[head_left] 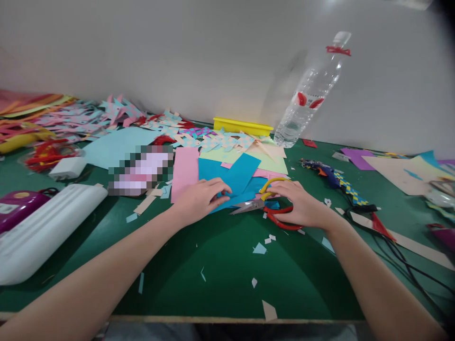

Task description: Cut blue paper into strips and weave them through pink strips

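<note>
My left hand pinches the near end of a narrow blue paper strip, fingers curled together. My right hand is closed round the handles of scissors, one yellow and one red. The metal blades of the scissors point left, just below the strip, and look nearly closed. Behind the hands lie a wider blue paper piece, a pink sheet and a pale green sheet. A small blue piece lies beside the scissors' pivot.
A clear bottle leans on the wall, beside a yellow tray. Left are a blurred-out phone, a white charger and a long white object. Right are a woven strip and black cables. Scraps dot the green table.
</note>
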A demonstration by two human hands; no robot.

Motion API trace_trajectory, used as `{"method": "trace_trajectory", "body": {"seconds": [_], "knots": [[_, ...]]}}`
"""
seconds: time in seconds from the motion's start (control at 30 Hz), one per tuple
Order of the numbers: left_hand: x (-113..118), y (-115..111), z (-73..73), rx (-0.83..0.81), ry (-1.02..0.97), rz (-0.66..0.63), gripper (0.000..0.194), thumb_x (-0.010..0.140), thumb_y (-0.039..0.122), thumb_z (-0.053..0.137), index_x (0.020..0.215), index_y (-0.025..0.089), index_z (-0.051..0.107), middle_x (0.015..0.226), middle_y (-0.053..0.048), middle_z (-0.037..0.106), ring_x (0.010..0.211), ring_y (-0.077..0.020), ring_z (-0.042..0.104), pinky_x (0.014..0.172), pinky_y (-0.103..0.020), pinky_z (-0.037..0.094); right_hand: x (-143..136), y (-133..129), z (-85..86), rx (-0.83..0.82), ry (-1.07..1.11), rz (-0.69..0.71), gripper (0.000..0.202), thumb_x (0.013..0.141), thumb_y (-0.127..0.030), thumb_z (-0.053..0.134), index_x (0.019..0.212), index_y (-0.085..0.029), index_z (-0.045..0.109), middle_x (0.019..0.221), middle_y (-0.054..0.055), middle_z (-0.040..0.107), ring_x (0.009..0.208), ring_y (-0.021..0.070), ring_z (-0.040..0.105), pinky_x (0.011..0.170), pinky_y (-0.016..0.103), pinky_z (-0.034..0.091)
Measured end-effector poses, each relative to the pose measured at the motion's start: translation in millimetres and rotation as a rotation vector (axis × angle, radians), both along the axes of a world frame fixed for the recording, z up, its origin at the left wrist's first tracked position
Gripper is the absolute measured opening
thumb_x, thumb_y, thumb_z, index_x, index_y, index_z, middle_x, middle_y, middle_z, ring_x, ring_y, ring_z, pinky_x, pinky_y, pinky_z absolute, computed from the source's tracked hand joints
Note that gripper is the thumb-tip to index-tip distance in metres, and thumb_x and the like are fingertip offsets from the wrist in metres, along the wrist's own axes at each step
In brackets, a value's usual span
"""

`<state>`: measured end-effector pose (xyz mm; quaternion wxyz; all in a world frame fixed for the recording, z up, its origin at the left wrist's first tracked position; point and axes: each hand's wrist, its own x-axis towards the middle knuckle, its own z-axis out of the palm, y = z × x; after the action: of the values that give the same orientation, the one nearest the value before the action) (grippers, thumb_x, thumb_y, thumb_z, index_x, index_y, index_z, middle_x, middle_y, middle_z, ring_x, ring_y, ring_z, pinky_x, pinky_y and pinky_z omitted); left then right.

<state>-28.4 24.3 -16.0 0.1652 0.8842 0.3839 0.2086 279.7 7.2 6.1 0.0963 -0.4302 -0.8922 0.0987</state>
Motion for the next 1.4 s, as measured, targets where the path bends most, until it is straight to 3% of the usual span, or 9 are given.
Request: {"method": "trace_trajectory", "body": {"seconds": [0.2,0.33,0.6,1.0,1.2,1.4], "knots": [[-11,-1,13.2,-0.186,0.014,0.067,0.036,0.085,0.05,0.057,0.109,0.024,0.058,0.089,-0.001,0.067,0.076,-0.0169,0.058,0.064,-0.026,0.042,3,1,1.4,-0.012,-0.013,0.009,0.052,0.077,-0.042,0.062,0.125,-0.025,0.051,0.128,0.01,0.056,0.125,0.0316,0.044,0.103,0.053,0.032],[-13,-3,14.8,-0.28,0.054,0.023,0.027,0.081,0.04,0.065,0.102,0.024,0.064,0.083,0.001,0.068,0.074,-0.0162,0.06,0.064,-0.025,0.044,4,0,3.7,-0.039,-0.024,0.0,0.052,0.078,-0.042,0.062,0.126,-0.027,0.051,0.129,0.009,0.055,0.125,0.0318,0.044,0.103,0.054,0.03],[-12,1,7.4,-0.282,0.052,0.018,0.019,0.085,0.033,0.057,0.098,0.024,0.068,0.096,-0.001,0.07,0.084,-0.0173,0.062,0.072,-0.026,0.046,4,-1,5.3,-0.051,0.047,0.024,0.053,0.078,-0.04,0.062,0.127,-0.026,0.048,0.129,0.01,0.055,0.125,0.0316,0.044,0.102,0.051,0.032],[-3,-4,7.4,-0.29,-0.002,0.068,0.021,0.088,0.036,0.054,0.097,0.024,0.067,0.096,-0.001,0.071,0.087,-0.0178,0.063,0.07,-0.026,0.045,-2,0,0.8,-0.065,0.008,0.003,0.047,0.076,-0.043,0.063,0.119,-0.026,0.052,0.128,0.009,0.055,0.124,0.0318,0.045,0.103,0.053,0.03],[-1,-4,5.7,-0.298,-0.005,0.11,0.019,0.087,0.032,0.054,0.098,0.023,0.066,0.095,-0.001,0.07,0.083,-0.0167,0.062,0.069,-0.026,0.045,0,-2,3.7,-0.108,-0.012,-0.028,0.051,0.078,-0.046,0.061,0.124,-0.027,0.049,0.131,0.008,0.053,0.127,0.0316,0.042,0.105,0.053,0.029],[3,-6,7.2,-0.27,-0.025,0.084,0.018,0.087,0.029,0.053,0.098,0.022,0.066,0.094,-0.001,0.07,0.081,-0.0163,0.062,0.068,-0.026,0.045,-3,-3,3.7,-0.093,0.003,-0.017,0.048,0.078,-0.045,0.061,0.121,-0.028,0.052,0.129,0.008,0.055,0.126,0.0324,0.043,0.105,0.054,0.029]]}}
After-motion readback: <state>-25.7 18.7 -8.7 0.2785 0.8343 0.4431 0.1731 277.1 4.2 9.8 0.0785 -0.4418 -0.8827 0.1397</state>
